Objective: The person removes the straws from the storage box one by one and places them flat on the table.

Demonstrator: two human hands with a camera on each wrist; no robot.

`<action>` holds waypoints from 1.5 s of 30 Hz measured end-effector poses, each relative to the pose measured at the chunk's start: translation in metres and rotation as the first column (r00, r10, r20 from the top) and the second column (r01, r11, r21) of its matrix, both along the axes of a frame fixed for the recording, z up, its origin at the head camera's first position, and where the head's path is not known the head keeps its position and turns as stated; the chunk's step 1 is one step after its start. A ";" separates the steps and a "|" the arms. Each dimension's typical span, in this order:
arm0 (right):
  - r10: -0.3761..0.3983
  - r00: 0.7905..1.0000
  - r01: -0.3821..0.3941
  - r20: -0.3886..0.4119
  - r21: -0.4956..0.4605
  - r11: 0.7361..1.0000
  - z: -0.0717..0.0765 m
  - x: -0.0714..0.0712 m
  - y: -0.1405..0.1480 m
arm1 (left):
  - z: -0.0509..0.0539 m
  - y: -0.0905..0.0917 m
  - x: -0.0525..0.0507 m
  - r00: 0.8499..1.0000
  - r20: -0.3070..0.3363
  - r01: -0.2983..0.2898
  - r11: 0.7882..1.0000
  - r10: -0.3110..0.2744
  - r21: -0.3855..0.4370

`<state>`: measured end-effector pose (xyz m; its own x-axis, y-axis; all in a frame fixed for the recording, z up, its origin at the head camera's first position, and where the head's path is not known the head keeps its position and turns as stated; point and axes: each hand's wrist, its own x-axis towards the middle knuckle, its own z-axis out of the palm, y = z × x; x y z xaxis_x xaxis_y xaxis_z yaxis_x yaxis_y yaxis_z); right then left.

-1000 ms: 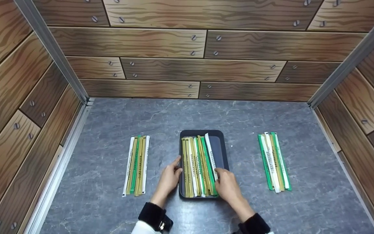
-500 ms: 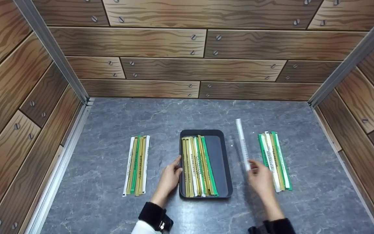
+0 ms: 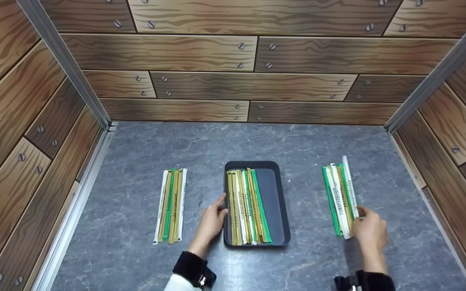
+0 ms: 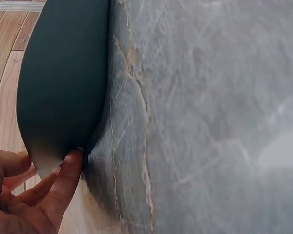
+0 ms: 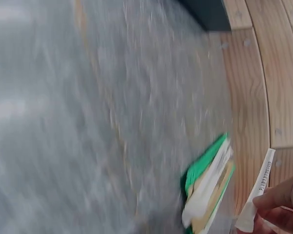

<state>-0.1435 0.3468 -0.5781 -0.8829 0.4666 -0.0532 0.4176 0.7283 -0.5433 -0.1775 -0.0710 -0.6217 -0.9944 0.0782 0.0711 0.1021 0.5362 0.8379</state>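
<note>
We recorded one dark tray (image 3: 271,206) on the bench (image 3: 306,137), slim packets (image 3: 241,206) filling its left part; left hand (image 3: 210,221), whose fingers lay loosely against its wall; right hand (image 3: 370,231), which pinched one white packet (image 3: 349,182) just beside the right bundle (image 3: 338,200); left bundle (image 3: 170,206).

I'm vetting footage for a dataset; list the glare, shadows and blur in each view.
Head: mostly sharp, with pale glare on the grey marbled tabletop below the black rectangular tray. Left wrist: white glare at right edge, dark shadow beside the left hand. Right wrist: blur smears the tabletop and green, white and tan stick bundle; the held thin white printed stick looks crisper.
</note>
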 end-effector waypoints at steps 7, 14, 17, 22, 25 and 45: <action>-0.046 0.990 0.042 0.136 0.029 0.999 -0.009 -0.004 0.024 | -0.001 0.000 0.000 1.000 0.011 0.006 1.000 -0.006 0.011; -0.048 0.986 0.042 0.162 0.042 0.998 -0.018 -0.009 0.031 | -0.003 0.000 0.000 1.000 0.006 0.005 1.000 -0.005 0.006; -0.044 0.987 0.038 0.155 0.039 0.999 -0.020 -0.010 0.029 | -0.003 0.000 0.000 1.000 0.009 0.002 1.000 -0.002 0.012; -0.028 0.995 0.024 0.091 0.053 0.998 -0.017 -0.011 0.016 | -0.002 0.001 0.000 1.000 0.015 -0.003 1.000 0.003 0.026; 0.009 1.000 -0.008 -0.018 0.067 0.998 -0.011 -0.010 -0.004 | -0.001 0.001 0.000 1.000 0.014 -0.002 1.000 0.002 0.021; 0.687 0.701 -0.641 -0.194 0.252 0.725 -0.018 0.006 -0.169 | -0.001 0.001 -0.001 1.000 0.019 0.002 1.000 -0.002 0.020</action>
